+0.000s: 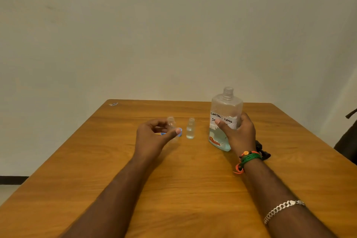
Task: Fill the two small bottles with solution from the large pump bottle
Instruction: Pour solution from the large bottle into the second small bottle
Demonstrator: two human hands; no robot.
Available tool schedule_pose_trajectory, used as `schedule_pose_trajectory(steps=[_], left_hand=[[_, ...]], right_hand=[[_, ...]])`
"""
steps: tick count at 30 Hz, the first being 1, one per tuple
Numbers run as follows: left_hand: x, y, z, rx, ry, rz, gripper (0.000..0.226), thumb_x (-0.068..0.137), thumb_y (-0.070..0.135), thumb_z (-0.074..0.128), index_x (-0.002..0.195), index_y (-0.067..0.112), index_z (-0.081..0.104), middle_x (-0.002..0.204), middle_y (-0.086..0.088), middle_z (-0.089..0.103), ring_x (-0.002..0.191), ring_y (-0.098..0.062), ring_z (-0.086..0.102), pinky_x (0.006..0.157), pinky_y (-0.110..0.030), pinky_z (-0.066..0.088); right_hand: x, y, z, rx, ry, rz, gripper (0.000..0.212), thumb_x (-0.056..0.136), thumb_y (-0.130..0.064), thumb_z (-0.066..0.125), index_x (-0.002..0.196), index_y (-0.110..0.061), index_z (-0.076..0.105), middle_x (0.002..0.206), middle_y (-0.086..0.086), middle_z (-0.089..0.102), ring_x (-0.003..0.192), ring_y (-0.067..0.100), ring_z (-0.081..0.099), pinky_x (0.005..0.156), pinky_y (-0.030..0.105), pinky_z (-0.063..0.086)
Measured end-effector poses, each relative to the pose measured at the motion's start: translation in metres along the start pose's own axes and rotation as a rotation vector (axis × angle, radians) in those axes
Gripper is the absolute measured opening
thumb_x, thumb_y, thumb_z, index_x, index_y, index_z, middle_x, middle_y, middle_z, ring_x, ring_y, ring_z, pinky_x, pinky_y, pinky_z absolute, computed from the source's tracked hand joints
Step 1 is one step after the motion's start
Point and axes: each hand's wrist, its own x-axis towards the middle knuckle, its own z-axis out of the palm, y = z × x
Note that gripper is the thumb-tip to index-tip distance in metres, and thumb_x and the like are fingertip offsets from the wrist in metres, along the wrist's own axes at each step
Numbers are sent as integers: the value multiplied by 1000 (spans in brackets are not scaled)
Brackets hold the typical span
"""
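The right hand (238,133) is wrapping around the labelled waist of the large bottle (226,120), which is standing on the wooden table (193,179) with its pump removed and its threaded neck open. The left hand (152,137) is curling loosely around the empty small bottle (171,121), beside a blue cap (180,132); the second small bottle (190,129) is standing between, already holding liquid. The thin clear plastic will probably flex (and slip if wet), so gripping mid-body looks wisest.

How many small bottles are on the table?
2: one small bottle partly behind the left hand, the other standing free between that hand and the large bottle.
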Motion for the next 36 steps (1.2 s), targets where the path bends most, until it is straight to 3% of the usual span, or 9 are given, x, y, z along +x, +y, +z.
schedule_pose_trajectory(steps=[6, 10, 14, 18, 23, 36], left_hand=[[-9, 14, 4, -66, -178, 2, 52, 56, 40, 97, 97, 12, 82, 95, -2, 83, 88, -21, 78, 70, -23, 62], [-10, 15, 3, -112, -257, -12, 55, 55, 35, 99, 99, 8, 80, 99, -7, 83, 86, -25, 81, 71, -25, 64], [-12, 16, 5, -90, -284, -24, 57, 52, 38, 101, 95, 8, 78, 95, -9, 83, 80, -33, 79, 79, -39, 66], [-15, 13, 7, -108, -307, -11, 56, 51, 35, 103, 90, 6, 76, 96, -11, 81, 75, -23, 74, 70, -29, 64], [-18, 14, 9, -134, -330, -6, 49, 48, 32, 104, 81, 12, 74, 101, -8, 81, 74, -21, 74, 67, -26, 63], [-16, 14, 10, -118, -338, 38, 49, 47, 37, 102, 78, 15, 71, 93, -5, 81, 69, -8, 71, 64, -20, 59]], right_hand=[[-10, -31, -19, -178, -184, -152, 51, 69, -32, 90, 112, -31, 62, 100, -19, 69, 89, -5, 65, 67, 10, 49], [-19, -47, -32, -344, -228, -277, 62, 69, -29, 91, 124, -34, 61, 108, -15, 68, 96, 6, 64, 78, 23, 52], [-25, -52, -44, -553, -213, -371, 67, 70, -31, 90, 130, -28, 60, 116, -5, 69, 98, 15, 62, 77, 32, 54], [-30, -53, -50, -705, -229, -455, 69, 69, -29, 90, 132, -24, 60, 120, 0, 69, 102, 23, 64, 83, 47, 56], [-33, -54, -52, -809, -229, -526, 70, 69, -27, 91, 131, -25, 61, 118, 1, 70, 102, 26, 65, 84, 48, 54], [-32, -61, -49, -884, -268, -612, 68, 69, -29, 90, 130, -26, 61, 116, -2, 70, 103, 24, 65, 87, 45, 50]])
